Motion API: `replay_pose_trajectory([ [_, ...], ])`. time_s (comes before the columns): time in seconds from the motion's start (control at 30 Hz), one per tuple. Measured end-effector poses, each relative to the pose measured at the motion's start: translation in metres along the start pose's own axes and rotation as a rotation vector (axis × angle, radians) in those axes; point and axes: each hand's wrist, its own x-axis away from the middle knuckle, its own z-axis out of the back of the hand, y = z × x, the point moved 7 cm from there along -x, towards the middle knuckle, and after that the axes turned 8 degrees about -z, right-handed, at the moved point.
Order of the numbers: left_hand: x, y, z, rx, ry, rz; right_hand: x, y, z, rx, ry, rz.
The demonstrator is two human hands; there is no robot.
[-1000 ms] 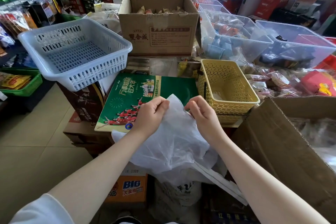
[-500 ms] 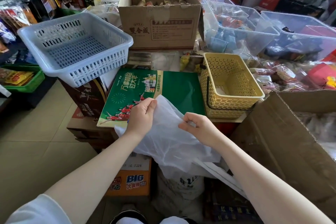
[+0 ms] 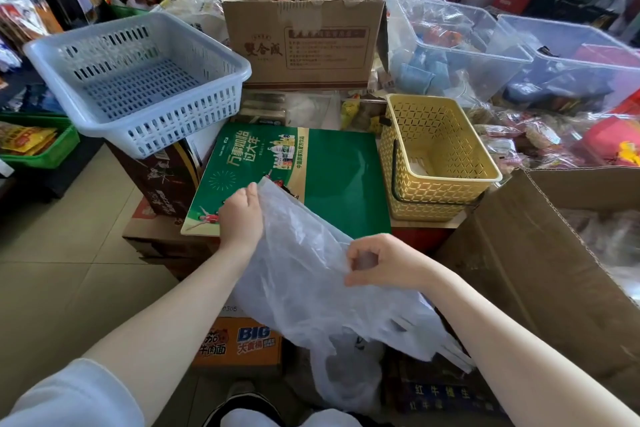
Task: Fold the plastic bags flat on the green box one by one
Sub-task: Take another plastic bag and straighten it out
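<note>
Large brown cardboard box (image 3: pixel 540 274) at the right, flaps open. White slotted basket (image 3: pixel 138 80) at upper left, tilted on a dark carton. Printed cardboard carton (image 3: pixel 304 28) at the back, open-topped, packets inside. Green box (image 3: pixel 311 180) lying flat in the middle, between the white basket and a yellow lattice basket (image 3: pixel 436 156), which touches its right edge. Translucent plastic bag (image 3: pixel 304 274) draped from the near left part of the green box down over its front edge, crumpled, lower end hanging toward the floor. Left hand (image 3: pixel 240 218) over the box's near left corner, fingers curled on the bag's upper edge. Right hand (image 3: pixel 381 262) off the box, just in front of it, thumb and fingers pinching a fold of the bag.
</note>
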Motion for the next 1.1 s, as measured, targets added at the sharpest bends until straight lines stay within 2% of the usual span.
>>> replay_pose_trajectory([
  [0.03, -0.001, -0.006, 0.002, 0.007, 0.012, 0.023, 0.001, 0.004, -0.003, 0.019, -0.029, -0.008],
  [0.1, -0.002, -0.012, 0.003, 0.007, 0.002, 0.046, -0.001, 0.013, -0.003, 0.028, 0.016, -0.044],
  [0.2, 0.001, -0.021, -0.006, -0.046, -0.122, 0.088, -0.006, 0.025, 0.008, -0.041, 0.155, -0.127],
  [0.23, 0.002, -0.019, -0.007, -0.075, -0.152, 0.028, -0.007, 0.025, 0.011, -0.071, 0.168, -0.135],
  [0.3, 0.006, 0.006, -0.01, -0.142, -0.164, -0.318, -0.011, 0.02, 0.012, -0.101, 0.139, -0.123],
  [0.37, 0.021, 0.039, -0.021, -0.151, -0.308, -0.687, -0.013, 0.01, 0.011, -0.097, 0.101, -0.087],
  [0.4, 0.03, 0.049, -0.029, -0.145, -0.424, -0.807, -0.014, 0.004, 0.011, -0.074, 0.097, -0.059],
  [0.47, 0.044, 0.059, -0.047, -0.152, -0.628, -0.934, -0.014, -0.009, 0.014, -0.004, 0.122, 0.008],
  [0.5, 0.048, 0.061, -0.053, -0.168, -0.696, -0.95, -0.013, -0.015, 0.016, 0.022, 0.145, 0.042],
  [0.57, 0.048, 0.054, -0.06, -0.191, -0.788, -0.873, -0.009, -0.02, 0.022, 0.065, 0.175, 0.085],
  [0.63, 0.048, 0.045, -0.064, -0.225, -0.821, -0.823, -0.005, -0.018, 0.023, 0.127, 0.144, 0.105],
  [0.77, 0.047, 0.041, -0.052, -0.198, -0.617, -0.921, -0.001, 0.006, 0.015, 0.326, 0.016, 0.033],
  [0.83, 0.038, 0.033, -0.042, -0.142, -0.521, -0.85, -0.001, 0.024, 0.017, 0.371, 0.063, -0.052],
  [0.93, 0.024, 0.013, -0.029, -0.108, -0.442, -0.724, 0.002, 0.046, 0.033, 0.373, 0.228, -0.186],
  [0.97, 0.023, 0.005, -0.029, -0.117, -0.477, -0.716, 0.004, 0.05, 0.04, 0.294, 0.289, -0.208],
  [1.03, 0.032, -0.007, -0.036, -0.151, -0.676, -0.711, 0.007, 0.052, 0.048, 0.076, 0.371, -0.232],
  [1.1, 0.044, -0.013, -0.046, -0.185, -0.841, -0.659, 0.004, 0.046, 0.047, -0.088, 0.359, -0.228],
])
